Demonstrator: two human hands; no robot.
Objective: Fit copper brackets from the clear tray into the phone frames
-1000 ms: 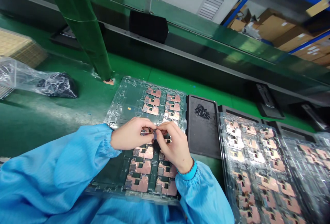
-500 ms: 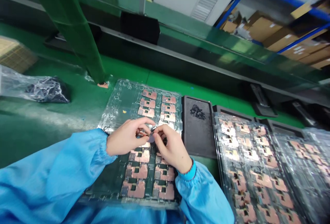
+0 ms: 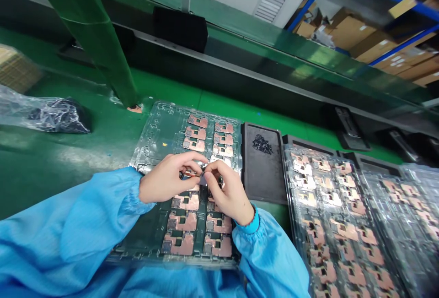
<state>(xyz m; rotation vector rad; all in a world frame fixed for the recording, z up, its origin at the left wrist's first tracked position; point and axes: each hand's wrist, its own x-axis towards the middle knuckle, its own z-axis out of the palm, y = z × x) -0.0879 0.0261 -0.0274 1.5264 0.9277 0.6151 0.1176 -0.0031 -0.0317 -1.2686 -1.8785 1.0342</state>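
My left hand (image 3: 169, 178) is closed around a small copper-faced circuit board (image 3: 190, 174), mostly covered by the fingers. Against its right end, the thumb and fingertips of my right hand (image 3: 229, 193) pinch together; whatever is between them is too small to make out. Both hands are above a clear plastic tray (image 3: 156, 126), fingertips meeting over its middle. Rows of copper-coloured circuit boards (image 3: 183, 221) lie in the tray's pockets, above and below my hands. Right of the tray is a black foam tray (image 3: 264, 176) with a small heap of tiny black pieces (image 3: 262, 144).
Farther right, another clear tray (image 3: 318, 213) full of similar boards overlaps a black tray, with more trays beyond. A plastic bag of black parts (image 3: 58, 112) lies at left, near a green-wrapped post (image 3: 103, 51). A dark conveyor channel (image 3: 236, 76) runs across the back.
The view has shifted slightly. Both hands stay together over the tray, with my left hand's fingers tilted a little so that more of the board's orange edge shows.
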